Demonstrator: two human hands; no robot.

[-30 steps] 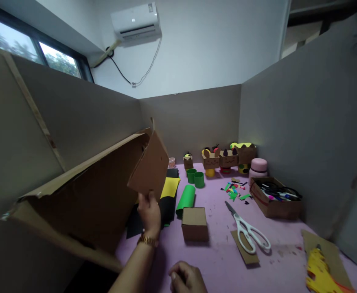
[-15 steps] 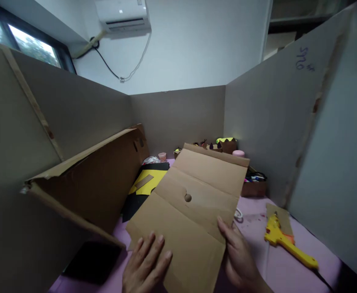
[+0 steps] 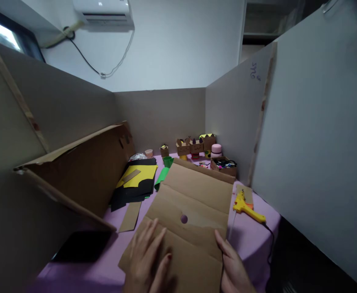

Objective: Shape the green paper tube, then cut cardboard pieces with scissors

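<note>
Cardboard sheet (image 3: 196, 244) above the near purple tabletop (image 3: 251, 244), between grey partitions (image 3: 163, 112).
Right hand (image 3: 235, 266) grips its right edge, left hand (image 3: 144, 260) spreads open over it; its near end is cut off, green paper (image 3: 161, 177) partly hidden.

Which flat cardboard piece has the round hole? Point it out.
The large creased sheet under the left hand and in the right hand; the smaller strip, rectangle and piece partly under the glue gun show none.

Before you, the purple-covered desk (image 3: 114, 250) is carrying black sheets (image 3: 132, 195), a cardboard strip (image 3: 130, 217), a green roll (image 3: 161, 177), a pink jar (image 3: 216, 150) and an open box (image 3: 228, 170); rightward, a cardboard scrap (image 3: 248, 196) is lying beneath a glue gun (image 3: 246, 208).
</note>
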